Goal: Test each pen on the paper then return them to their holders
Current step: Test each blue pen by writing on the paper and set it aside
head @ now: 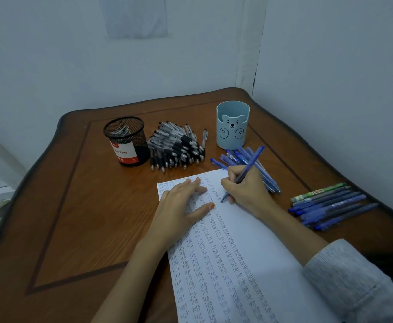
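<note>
Blue pen point(244, 174) is in the R hand point(249, 192), pinched betw. thumb and curled fingers. Its tip is down on the paper point(256, 243) near the top edge, and the barrel slants up toward 1 o'clock.

L hand point(181, 206) lies flat on the sheet w/ fingers straight and a bit spread, pressing it to the wooden table point(86, 206). The thumb points to 3 o'clock, near the pen tip but apart from it.

The paper runs from mid-table down to 6 o'clock and out of view. Columns of "test" fill its left and centre; the right strip is bare.

From the sheet's top edge:
- **10 o'clock:** black mesh holder point(126, 141), upright, w/ a red-and-white label. What's inside I can't tell.
- **11 to 12 o'clock:** a heap of black pens point(177, 145) on the wood, just beside the mesh holder, tips mostly toward the sheet.
- **1 o'clock:** pale blue bear holder point(232, 124), upright. A loose bunch of blue pens point(230, 157) lies at its foot and reaches down behind the R hand.
- **3 o'clock:** well apart, near the table's right edge, a row of pens point(330, 207) lies side by side. Most are blue or dark; the far one is a green pen point(319, 190).

A grey sleeve point(354, 276) covers the R forearm at 5 o'clock.
</note>
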